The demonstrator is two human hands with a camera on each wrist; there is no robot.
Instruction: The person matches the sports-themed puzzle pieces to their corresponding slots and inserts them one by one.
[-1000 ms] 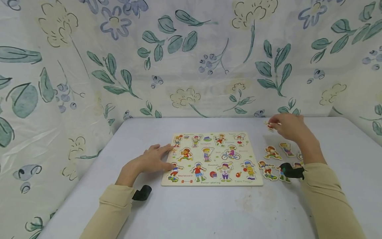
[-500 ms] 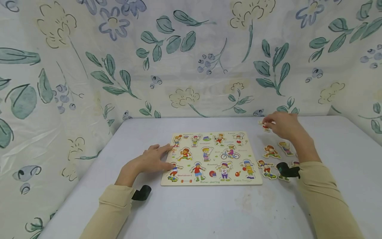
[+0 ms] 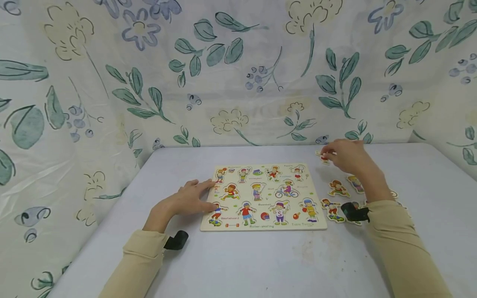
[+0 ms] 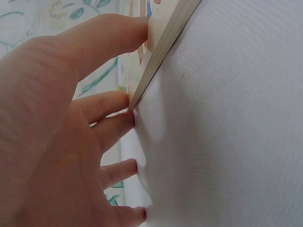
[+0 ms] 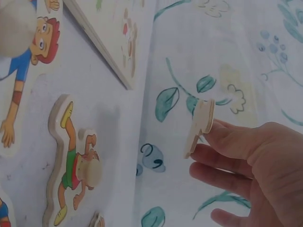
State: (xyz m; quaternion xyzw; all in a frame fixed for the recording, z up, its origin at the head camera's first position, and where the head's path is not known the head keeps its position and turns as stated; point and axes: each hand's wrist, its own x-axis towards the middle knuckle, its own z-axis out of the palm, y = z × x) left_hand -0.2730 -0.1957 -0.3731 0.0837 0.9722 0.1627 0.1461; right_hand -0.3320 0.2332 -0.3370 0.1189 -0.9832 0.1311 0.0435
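Note:
My left hand point(image 3: 188, 200) lies at the left edge of a pale wooden puzzle board point(image 3: 268, 228) printed with sports figures. Its thumb and a forward finger touch the board's edge point(image 4: 165, 49) in the left wrist view, the others spread on the tabletop. Beyond the board's far right corner, my right hand point(image 3: 350, 156) pinches a small wooden puzzle piece point(image 5: 201, 124) between thumb and fingertips, raised above the table. That piece is seen edge-on in the right wrist view, its picture hidden.
Several loose puzzle pieces lie right of the board, among them a runner point(image 3: 338, 188) and a skateboarder point(image 3: 333, 210). The runner piece point(image 5: 71, 175) has a round knob. My right forearm partly covers others. A floral cloth point(image 3: 231, 82) hangs behind the white table point(image 3: 261, 265).
My right hand has moved left toward the board, carrying the pinched puzzle piece along. The left hand stays at the board's edge.

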